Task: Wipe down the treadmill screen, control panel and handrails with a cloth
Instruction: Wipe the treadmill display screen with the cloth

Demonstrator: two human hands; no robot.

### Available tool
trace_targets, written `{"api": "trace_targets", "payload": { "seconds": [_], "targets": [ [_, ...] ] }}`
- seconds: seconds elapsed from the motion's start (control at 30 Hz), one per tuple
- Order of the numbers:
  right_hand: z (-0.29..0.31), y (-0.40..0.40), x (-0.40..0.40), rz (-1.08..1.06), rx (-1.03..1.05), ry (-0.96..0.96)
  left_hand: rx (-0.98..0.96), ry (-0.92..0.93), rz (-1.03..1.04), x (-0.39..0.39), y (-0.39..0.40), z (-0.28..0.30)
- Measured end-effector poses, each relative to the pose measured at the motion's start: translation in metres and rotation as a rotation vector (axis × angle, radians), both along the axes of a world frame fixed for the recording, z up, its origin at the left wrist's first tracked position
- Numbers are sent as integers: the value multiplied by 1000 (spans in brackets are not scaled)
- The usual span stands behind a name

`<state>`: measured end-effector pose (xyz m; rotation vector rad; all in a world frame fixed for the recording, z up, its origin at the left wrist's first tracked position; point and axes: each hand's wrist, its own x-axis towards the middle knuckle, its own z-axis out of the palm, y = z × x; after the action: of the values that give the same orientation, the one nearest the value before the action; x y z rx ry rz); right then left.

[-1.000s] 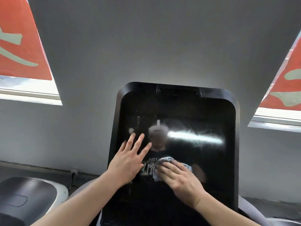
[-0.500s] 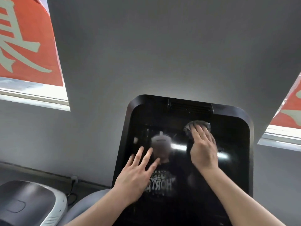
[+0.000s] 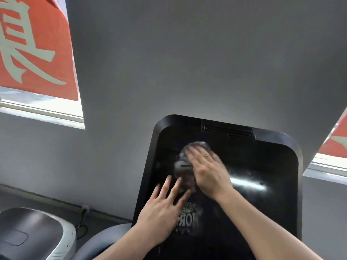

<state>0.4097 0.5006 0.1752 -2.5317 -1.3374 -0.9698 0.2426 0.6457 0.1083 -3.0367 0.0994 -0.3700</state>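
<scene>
The right hand (image 3: 208,171) presses a grey cloth (image 3: 197,145) flat against the treadmill screen (image 3: 262,166) with straight, motion-blurred fingers; most of the cloth is hidden beneath them, near the screen's upper left. The left hand (image 3: 161,209) rests open on the screen's lower left, fingers spread, holding nothing. The glossy black screen reflects a light streak and a printed shirt. A vent slot (image 3: 227,131) sits in its top edge. Behind stands a grey wall (image 3: 169,62), with red banners (image 3: 33,44) in windows either side.
</scene>
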Motion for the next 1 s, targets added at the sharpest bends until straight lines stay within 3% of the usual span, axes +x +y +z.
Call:
{"api": "trace_targets", "payload": {
  "seconds": [0.1,0.23,0.3,0.4,0.53,0.67,0.8,0.93,1.0],
  "targets": [
    [-1,13,-11,-154,194,59,5,24,9,0,0,0],
    [-13,36,-21,70,6,-21,-23,39,0,1,0,4],
    [6,19,1,38,37,-44,-26,37,6,1,2,2],
    [0,29,-12,-98,177,78,-8,60,16,1,1,2],
    [1,27,-8,98,-45,-38,-19,65,-2,-1,4,6],
    [4,12,-6,-70,113,28,-5,80,1,-2,4,6],
    [-5,22,-9,135,-118,-66,-24,86,-17,-1,3,9],
    [8,19,0,-50,39,-17,-14,66,-9,2,5,1],
    [-15,35,-20,40,-32,-33,-27,67,-12,3,4,1]
  ]
}}
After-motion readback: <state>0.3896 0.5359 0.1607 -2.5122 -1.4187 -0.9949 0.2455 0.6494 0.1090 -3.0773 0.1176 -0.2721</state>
